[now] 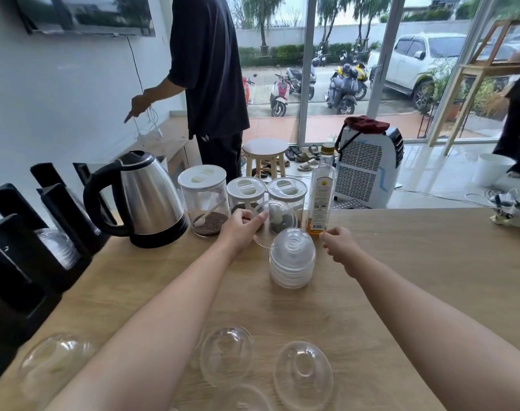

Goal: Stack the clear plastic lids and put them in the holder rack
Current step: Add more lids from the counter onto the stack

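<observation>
While tilted, lid (275,222) in left hand (241,229)

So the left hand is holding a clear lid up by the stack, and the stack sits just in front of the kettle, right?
Not quite. The head view shows the left hand holding a clear lid by the stack, but the stack sits in front of the oil bottle and jars; the kettle stands well off to its left.
</observation>
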A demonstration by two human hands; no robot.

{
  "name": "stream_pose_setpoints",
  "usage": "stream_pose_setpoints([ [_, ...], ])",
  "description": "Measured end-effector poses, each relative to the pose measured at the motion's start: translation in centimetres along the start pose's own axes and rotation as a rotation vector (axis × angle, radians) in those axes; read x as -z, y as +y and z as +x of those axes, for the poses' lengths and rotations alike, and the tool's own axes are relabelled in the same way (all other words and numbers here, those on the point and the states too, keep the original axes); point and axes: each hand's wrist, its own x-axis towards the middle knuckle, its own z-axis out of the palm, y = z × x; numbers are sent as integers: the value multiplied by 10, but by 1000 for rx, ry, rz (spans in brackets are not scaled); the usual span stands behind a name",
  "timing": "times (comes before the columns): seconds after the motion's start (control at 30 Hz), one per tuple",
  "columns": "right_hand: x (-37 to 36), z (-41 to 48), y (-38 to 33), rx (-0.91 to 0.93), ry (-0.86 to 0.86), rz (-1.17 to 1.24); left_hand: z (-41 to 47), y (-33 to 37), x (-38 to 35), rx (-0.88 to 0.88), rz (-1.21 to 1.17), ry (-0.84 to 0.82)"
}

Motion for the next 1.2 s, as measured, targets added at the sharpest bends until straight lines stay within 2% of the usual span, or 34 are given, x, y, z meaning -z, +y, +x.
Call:
stream_pose_setpoints([
  [0.17,14,-15,-17,135,-75,94,2,23,-18,-11,114,-44],
  [0.37,15,-27,-12,142,-167,23,7,21,-42,90,225,-62],
  [0.6,3,-26,3,124,-225,-36,8,3,-50,181,189,-77],
  [0.9,0,-24,5,95,-274,-90,8,-2,-58,272,13,-90],
  [1.2,0,-24,5,77,-233,-100,10,2,-58,242,50,-86],
])
